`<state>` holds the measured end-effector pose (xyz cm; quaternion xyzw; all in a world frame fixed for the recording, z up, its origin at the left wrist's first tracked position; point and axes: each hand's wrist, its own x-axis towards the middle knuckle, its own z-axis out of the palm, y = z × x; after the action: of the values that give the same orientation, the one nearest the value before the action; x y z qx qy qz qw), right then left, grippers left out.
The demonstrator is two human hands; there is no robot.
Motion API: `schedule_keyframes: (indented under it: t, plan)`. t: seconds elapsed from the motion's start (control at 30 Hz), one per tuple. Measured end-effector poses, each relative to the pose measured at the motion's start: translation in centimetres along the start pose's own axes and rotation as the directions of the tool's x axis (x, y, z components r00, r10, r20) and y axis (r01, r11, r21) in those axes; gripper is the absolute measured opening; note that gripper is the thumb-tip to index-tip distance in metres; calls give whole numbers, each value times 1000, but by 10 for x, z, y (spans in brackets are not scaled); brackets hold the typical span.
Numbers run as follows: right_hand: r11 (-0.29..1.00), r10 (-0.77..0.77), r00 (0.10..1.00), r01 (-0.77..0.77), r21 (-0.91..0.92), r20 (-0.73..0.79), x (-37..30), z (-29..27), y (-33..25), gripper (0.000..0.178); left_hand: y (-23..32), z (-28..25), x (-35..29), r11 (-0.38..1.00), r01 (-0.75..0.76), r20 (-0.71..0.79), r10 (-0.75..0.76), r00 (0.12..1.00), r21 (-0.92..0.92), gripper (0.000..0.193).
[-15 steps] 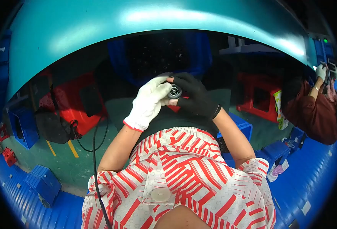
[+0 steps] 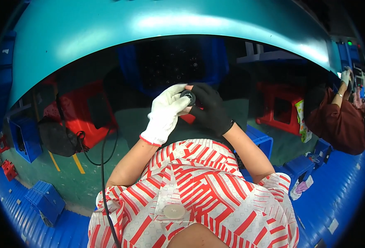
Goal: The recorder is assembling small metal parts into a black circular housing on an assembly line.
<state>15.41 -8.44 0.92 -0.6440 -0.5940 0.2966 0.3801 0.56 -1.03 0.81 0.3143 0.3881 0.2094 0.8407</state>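
A small black wheel (image 2: 192, 96) with a pale spoked hub is held up between my two hands, in front of my lap. My left hand (image 2: 164, 110), in a white knitted glove with a red cuff, grips it with fingers and thumb, the thumb lying over the hub. On the other side my right hand (image 2: 212, 108), in a black glove with bare fingertips, closes round the rim. Beyond my hands, under the table, a blue crate (image 2: 128, 68) holds many dark round pieces, too dim to make out singly.
A teal table (image 2: 108, 29) curves across the far side. Red stools (image 2: 279, 105) stand left and right, and a black bag (image 2: 56, 136) lies left. Small blue crates (image 2: 46, 200) stand around the floor. A black cable (image 2: 102, 177) runs up my left side. A co-worker (image 2: 339, 120) sits at far right.
My left thumb has come across the wheel's hub, and the wheel has turned slightly. Both hands have shifted a little; my right fingers have drawn in closer round it.
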Motion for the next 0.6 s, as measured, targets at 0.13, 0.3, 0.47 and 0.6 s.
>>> schedule_keyframes:
  t: [0.13,0.3,0.47,0.6]
  plan:
    - [979,-154,986,145,-144,-59,-5,6,6,43,1,4,-5,997,-27,-61,32,998,79,43]
    - [985,-143,986,133,-111,-83,-9,8,2,45,-2,-5,-5,998,-33,51,30,998,51,39]
    - [966,53,999,-53,253,6,-12,0,-4,53,15,2,-15,963,79,123,-49,991,-257,36]
    - [972,31,999,-34,234,19,-11,-1,-6,53,9,0,-15,991,10,93,2,996,-134,37]
